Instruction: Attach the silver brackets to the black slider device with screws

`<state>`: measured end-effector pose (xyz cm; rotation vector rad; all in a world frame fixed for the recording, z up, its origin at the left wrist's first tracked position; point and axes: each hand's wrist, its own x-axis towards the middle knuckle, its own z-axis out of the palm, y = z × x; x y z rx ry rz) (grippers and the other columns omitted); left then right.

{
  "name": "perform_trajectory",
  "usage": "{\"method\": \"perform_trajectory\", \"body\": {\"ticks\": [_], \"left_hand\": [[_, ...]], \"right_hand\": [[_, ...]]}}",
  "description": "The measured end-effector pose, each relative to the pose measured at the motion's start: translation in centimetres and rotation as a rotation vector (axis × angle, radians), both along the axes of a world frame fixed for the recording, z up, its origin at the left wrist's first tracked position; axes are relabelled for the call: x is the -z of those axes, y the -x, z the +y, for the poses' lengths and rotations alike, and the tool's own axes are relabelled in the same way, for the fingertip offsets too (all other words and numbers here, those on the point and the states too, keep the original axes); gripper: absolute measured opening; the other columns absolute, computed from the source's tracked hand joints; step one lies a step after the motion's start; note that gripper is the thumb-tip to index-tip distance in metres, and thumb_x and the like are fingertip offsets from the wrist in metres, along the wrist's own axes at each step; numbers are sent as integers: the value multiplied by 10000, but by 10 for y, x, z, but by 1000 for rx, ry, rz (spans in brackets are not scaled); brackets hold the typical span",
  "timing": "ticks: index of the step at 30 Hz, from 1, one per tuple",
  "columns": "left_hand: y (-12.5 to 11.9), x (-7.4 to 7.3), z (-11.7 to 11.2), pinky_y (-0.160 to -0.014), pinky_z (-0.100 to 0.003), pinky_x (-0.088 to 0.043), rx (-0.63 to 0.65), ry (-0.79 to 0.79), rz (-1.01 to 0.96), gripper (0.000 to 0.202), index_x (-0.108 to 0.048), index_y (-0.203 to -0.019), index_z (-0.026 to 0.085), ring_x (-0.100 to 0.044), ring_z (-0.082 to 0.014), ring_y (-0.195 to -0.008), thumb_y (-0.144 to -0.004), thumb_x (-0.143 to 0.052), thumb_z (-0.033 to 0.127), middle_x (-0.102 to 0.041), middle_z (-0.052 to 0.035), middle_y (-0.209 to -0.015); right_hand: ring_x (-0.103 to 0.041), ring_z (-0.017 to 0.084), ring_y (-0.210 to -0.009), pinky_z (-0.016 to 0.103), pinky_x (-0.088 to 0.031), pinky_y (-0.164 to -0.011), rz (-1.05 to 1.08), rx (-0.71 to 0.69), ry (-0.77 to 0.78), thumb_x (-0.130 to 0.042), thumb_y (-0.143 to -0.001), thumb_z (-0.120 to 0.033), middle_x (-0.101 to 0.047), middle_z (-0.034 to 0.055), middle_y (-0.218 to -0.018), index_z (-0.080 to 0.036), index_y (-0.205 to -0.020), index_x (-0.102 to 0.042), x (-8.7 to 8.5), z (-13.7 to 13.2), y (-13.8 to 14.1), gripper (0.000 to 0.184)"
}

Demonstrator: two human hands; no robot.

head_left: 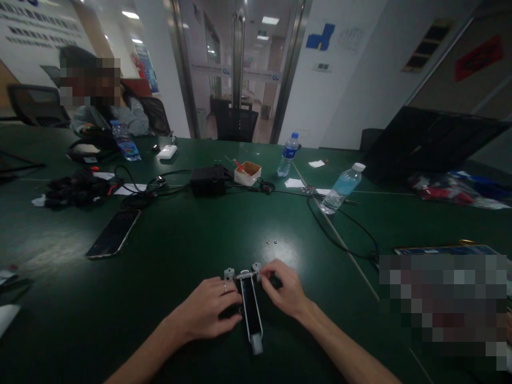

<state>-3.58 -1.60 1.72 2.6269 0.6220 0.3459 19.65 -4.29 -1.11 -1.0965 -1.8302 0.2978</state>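
A long black-and-silver metal frame (252,314) lies lengthwise on the dark green table (168,298), with a pale block at its near end. Across its far end runs a short metal rod (245,276), between two small perforated metal tabs (229,274). My left hand (204,312), wearing a ring, grips the frame's left side. My right hand (282,288) pinches the right end of the rod with its fingertips. Two tiny metal nuts (272,241) lie on the table just beyond my right hand.
A phone (114,233) lies left of my hands. Beyond it are black cables, a black power adapter (208,180), a small cardboard box (248,173) and water bottles (338,188). A long thin rod (340,229) crosses the table. A laptop (424,141) stands far right, and a seated person (108,114) is at the far left.
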Motion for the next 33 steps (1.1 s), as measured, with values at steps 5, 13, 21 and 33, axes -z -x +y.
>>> {"method": "perform_trajectory", "body": {"ticks": [5,13,21,33], "left_hand": [[-11,-2,-9,-735,-277,-497,-63,47,170,157,-636,-1020,211,-635,-175,-831,-879,-607,273,-656,-20,-984],[-12,-5,-10,-710,-285,-506,-78,10,204,130,-640,-936,184,-632,-170,-781,-896,-516,171,-661,-29,-913],[3,15,14,-603,-230,-502,-404,74,-70,229,-631,-961,170,-601,-140,-692,-961,-421,262,-646,-27,-882],[-4,28,12,-554,-249,-521,-451,247,-157,261,-669,-962,164,-632,-164,-660,-935,-456,312,-686,-30,-835]], "right_hand": [[-567,146,-629,272,-472,-596,-32,74,1,-512,-861,-163,-601,22,-695,-198,-834,-581,2,7,-11,82],[-570,142,-623,264,-472,-585,-39,42,1,-504,-863,-162,-604,23,-696,-194,-829,-576,4,7,-8,86],[-584,169,-703,298,-485,-645,-112,46,46,-509,-856,-146,-625,44,-768,-195,-876,-576,7,9,-8,85],[-575,193,-840,333,-478,-731,-220,-58,187,-526,-855,-116,-635,65,-898,-184,-955,-596,8,8,-6,141]]}}
